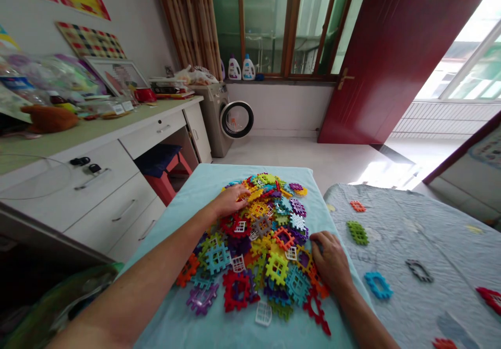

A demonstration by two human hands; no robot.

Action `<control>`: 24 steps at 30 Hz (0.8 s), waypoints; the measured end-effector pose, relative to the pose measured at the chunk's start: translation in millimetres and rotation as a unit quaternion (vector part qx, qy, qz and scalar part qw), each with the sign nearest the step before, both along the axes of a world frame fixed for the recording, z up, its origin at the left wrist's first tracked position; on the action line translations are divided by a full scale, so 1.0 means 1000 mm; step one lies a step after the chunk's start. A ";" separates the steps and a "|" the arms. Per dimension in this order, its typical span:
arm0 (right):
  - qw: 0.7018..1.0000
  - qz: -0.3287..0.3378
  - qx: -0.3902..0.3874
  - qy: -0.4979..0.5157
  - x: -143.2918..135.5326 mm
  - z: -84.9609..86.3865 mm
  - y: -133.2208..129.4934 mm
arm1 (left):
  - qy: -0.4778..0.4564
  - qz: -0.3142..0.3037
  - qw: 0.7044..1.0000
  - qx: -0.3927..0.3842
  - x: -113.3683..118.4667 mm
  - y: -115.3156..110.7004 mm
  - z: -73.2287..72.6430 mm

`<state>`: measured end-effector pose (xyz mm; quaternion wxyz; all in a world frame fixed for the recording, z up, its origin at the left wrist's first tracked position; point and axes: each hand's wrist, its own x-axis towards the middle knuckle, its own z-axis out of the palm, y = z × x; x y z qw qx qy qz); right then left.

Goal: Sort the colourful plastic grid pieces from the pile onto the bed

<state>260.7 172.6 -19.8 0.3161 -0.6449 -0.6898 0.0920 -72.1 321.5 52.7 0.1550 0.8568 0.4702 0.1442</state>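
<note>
A large heap of interlocking plastic building tiles [258, 211] in many colours lies on the light-blue cloth of the table in front of me. My left hand [233, 200] reaches onto the upper left of the heap. Its fingers are stretched out and touch the tiles near a yellow tile [256, 193]. To the right of the heap, my right hand [331, 257] rests on the cloth edge with loosely bent fingers apart from the thumb. It lies beside an orange tile [319, 284] and appears to hold nothing. Small white window-grid pieces [263, 313] lie among the tiles.
On a grey-blue cloth surface [395, 244] to the right lie scattered tiles, among them a green tile [357, 232] and a blue tile [378, 285]. A cluttered desk [156, 117] stands left, with a stool [162, 166] under it. Behind is a washing machine [215, 119] with its door open.
</note>
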 end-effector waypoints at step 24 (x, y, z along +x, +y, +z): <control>1.000 -0.011 -0.002 0.009 -0.002 0.005 -0.003 | -0.156 -0.036 0.981 0.105 0.003 -0.145 0.000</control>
